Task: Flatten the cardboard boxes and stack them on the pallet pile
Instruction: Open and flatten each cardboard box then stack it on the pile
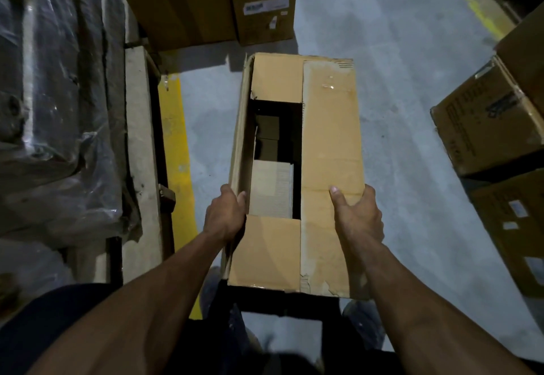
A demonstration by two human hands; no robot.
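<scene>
Currently: cardboard box (297,174) held off floor, long axis running away from body. Left hand (225,215) grips near-left wall, thumb hooked over open edge. Right hand (357,215) clamps near-right edge, thumb on closed flap (331,139). Both hands at near end, equally close. Box unflattened; small cartons (268,139) visible inside.

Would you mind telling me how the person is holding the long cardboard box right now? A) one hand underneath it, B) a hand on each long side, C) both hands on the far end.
B: the left hand and right hand grip opposite long sides of the cardboard box.
</scene>
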